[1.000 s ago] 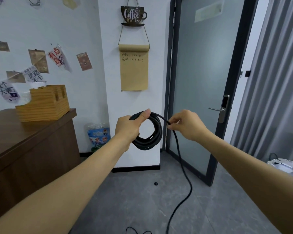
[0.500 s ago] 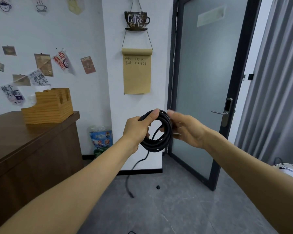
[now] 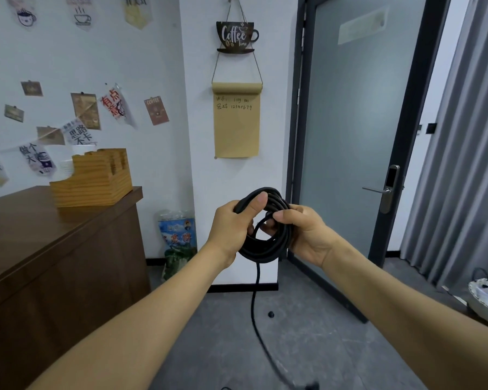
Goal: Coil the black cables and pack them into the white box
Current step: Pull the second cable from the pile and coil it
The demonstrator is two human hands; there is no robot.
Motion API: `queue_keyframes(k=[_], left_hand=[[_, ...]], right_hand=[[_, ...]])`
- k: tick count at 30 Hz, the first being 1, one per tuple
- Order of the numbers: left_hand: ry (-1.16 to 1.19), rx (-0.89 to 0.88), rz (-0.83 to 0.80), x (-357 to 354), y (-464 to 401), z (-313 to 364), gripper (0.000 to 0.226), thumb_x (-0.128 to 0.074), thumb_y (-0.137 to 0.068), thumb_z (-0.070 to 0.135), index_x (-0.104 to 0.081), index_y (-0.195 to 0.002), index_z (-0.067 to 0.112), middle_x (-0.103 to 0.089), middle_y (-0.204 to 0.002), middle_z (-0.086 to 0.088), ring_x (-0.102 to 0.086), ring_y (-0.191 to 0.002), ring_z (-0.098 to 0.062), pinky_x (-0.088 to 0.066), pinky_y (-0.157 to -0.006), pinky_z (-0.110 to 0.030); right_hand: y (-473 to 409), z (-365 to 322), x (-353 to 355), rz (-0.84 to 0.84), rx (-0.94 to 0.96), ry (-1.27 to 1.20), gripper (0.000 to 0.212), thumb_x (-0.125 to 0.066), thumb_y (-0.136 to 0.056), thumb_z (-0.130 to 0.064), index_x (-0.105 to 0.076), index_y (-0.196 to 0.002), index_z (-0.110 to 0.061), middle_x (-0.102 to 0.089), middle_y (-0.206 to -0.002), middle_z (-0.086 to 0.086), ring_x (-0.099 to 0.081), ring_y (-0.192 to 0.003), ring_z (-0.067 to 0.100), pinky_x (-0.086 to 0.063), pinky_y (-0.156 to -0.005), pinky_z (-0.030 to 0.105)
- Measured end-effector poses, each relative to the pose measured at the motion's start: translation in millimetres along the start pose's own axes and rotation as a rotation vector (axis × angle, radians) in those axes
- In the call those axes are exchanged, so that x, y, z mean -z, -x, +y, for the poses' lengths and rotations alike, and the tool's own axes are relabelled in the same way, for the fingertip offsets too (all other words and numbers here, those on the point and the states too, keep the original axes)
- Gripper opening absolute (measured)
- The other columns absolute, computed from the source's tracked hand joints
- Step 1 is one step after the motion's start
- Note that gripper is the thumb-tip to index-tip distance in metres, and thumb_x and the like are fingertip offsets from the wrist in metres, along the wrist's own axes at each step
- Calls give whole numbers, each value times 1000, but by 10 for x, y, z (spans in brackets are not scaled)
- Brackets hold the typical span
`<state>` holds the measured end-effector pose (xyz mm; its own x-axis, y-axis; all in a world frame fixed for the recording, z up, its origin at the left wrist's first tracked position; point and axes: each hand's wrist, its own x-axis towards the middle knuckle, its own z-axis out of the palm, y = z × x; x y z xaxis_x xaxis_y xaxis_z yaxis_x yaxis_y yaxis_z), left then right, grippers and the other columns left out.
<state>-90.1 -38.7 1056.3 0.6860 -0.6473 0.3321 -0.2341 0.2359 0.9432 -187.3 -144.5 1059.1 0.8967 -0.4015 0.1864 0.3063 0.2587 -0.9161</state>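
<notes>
Grey floor (image 3: 307, 342) fills the near part, and a loose tail of the black cable (image 3: 261, 250) runs down over it until the bottom edge cuts it off. Both hands hold the coil in the air at chest height: the left hand (image 3: 231, 226) grips its left side with the thumb on top, the right hand (image 3: 302, 232) curls around the right side. At far right a white basket (image 3: 482, 302) is half cut off; its contents are unclear. Behind stand a brown table (image 3: 54, 240) and a frosted door (image 3: 358, 130).
</notes>
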Motion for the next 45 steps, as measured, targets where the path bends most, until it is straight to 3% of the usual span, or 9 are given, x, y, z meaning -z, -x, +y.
queue_keyframes(k=[11,18,24,30,36,38,40,43,45], left_hand=[[0,-22,-4,-105,-65,-58,51,-66,-59,60,-50,-65,13,-40,-48,4,-38,-49,-15,-37,-57,-33],[-87,-96,13,-92,-99,-85,43,-65,-60,60,-53,-62,18,-44,-47,13,-41,-51,-12,-37,-58,-26],[-67,-139,-48,-117,-102,-34,42,-64,-64,56,-60,-77,16,-59,-56,12,-57,-54,-6,-46,-55,-19],[-68,-82,-76,-124,-156,-83,39,-64,-77,48,-48,-57,19,-39,-40,13,-39,-38,-7,-37,-50,-22],[-102,-35,22,-107,-286,-173,57,-64,-67,63,-39,-61,12,-33,-46,6,-33,-44,-12,-35,-58,-33],[-132,-14,122,-85,-353,-186,56,-65,-73,60,-41,-59,12,-37,-50,2,-36,-51,-17,-35,-59,-33],[-159,20,234,-43,-426,-203,56,-65,-73,62,-43,-60,13,-43,-55,-1,-42,-56,-20,-36,-59,-31],[-254,7,354,2,-499,-222,56,-63,-74,65,-42,-61,14,-44,-58,2,-43,-57,-16,-33,-52,-27],[-299,-26,401,1,-517,-218,57,-61,-75,66,-44,-68,12,-44,-61,4,-43,-57,-13,-29,-49,-26]], right_hand=[[26,-160,110,-55,-100,184,17,-58,-66,-5,-57,-83,-5,-52,-70,6,-56,-62,16,-47,-69,26],[27,-211,145,-105,-122,311,25,-58,-66,-5,-61,-91,-5,-69,-72,10,-69,-71,19,-54,-64,21],[-26,-129,168,-106,-86,104,37,-66,-48,-11,-56,-83,-3,-63,-55,8,-61,-48,15,-53,-56,22],[-15,-87,228,-132,-141,35,38,-68,-52,-16,-58,-87,-6,-61,-58,8,-60,-52,17,-54,-60,27],[-45,-192,178,73,-152,416,45,-68,-73,-21,-53,-114,-10,-62,-97,6,-62,-87,16,-49,-75,27],[-36,-225,124,258,-48,663,44,-69,-81,-25,-49,-117,-13,-58,-93,-1,-57,-81,10,-43,-74,24],[-12,-268,69,377,108,911,23,-62,-87,-24,-55,-104,-11,-53,-78,-5,-49,-64,7,-37,-60,20],[6,-303,-76,362,131,1072,22,-57,-91,-21,-66,-76,-6,-57,-60,-5,-45,-50,11,-37,-49,19],[-31,-272,-200,356,44,1070,28,-57,-91,-23,-69,-78,-2,-63,-61,-1,-50,-52,14,-43,-50,20]])
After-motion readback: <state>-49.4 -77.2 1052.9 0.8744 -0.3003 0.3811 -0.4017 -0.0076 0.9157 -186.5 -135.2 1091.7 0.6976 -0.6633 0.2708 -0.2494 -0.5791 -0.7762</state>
